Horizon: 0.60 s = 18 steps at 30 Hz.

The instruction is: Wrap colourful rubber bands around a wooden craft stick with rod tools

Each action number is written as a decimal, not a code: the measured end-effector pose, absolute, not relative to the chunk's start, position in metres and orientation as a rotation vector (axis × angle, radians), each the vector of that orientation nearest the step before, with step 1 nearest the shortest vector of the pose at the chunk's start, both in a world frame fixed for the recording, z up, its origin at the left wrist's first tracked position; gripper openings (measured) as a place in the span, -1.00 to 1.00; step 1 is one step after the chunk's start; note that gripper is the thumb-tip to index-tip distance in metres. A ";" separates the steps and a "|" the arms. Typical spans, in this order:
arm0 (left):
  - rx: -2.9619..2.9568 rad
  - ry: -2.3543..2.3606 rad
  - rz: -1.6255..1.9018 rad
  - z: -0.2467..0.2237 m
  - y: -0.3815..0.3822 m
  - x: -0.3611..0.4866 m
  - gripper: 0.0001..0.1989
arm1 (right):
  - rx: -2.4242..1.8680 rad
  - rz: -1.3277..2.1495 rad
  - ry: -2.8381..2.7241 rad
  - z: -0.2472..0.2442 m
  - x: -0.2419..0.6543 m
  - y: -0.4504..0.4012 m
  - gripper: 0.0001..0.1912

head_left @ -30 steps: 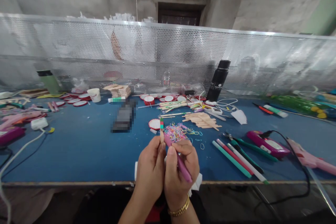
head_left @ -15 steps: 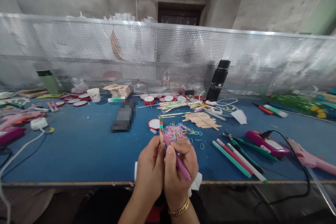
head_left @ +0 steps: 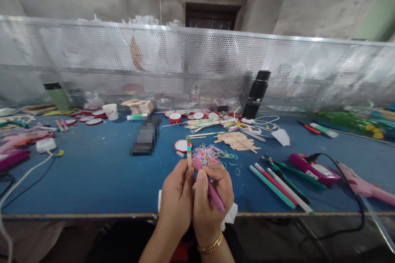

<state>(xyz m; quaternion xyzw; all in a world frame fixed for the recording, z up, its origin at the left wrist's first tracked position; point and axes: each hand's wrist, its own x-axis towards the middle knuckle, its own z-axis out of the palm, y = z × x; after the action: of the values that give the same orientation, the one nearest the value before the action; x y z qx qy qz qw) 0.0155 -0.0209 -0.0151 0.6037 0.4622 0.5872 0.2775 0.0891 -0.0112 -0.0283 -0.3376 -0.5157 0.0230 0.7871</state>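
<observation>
My left hand [head_left: 177, 193] pinches the lower end of a wooden stick [head_left: 189, 152], which stands upright with green, red and teal bands near its top. Closed around a pink-purple marker [head_left: 216, 197] is my right hand [head_left: 212, 191], with a gold bracelet at its wrist. The marker's tip is just right of the stick; whether they touch is hard to tell. Behind the hands lie a pile of small coloured rings [head_left: 208, 154] and a round white disc with a red rim [head_left: 181, 145]. White paper [head_left: 231, 213] shows partly below the right hand.
Plain wooden sticks [head_left: 237, 141] lie behind the rings. To the right are several markers [head_left: 273, 185], pliers [head_left: 293, 181], a purple device [head_left: 314, 169] and a pink glue gun [head_left: 364, 183]. A black bottle [head_left: 256, 94] stands at the back; a blurred dark object [head_left: 145, 135] lies left.
The marker's tip has moved slightly right, away from the stick, with my right hand. The stick now stands a little straighter in my left hand.
</observation>
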 end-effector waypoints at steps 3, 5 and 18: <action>1.621 1.251 1.588 -0.015 -0.021 0.015 -0.65 | -0.698 0.065 -1.107 -0.029 0.089 -0.011 -0.91; 1.624 1.241 1.588 -0.015 -0.021 0.015 -0.66 | -0.690 0.073 -1.122 -0.029 0.089 -0.011 -0.92; 1.610 1.240 1.585 -0.015 -0.020 0.015 -0.63 | -0.723 0.064 -1.098 -0.029 0.089 -0.010 -0.90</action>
<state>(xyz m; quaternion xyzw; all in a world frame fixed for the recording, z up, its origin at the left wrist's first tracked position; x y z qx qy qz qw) 0.0152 -0.0202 -0.0148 0.6001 0.4621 0.5907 0.2783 0.0887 -0.0102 -0.0290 -0.3361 -0.5102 0.0297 0.7911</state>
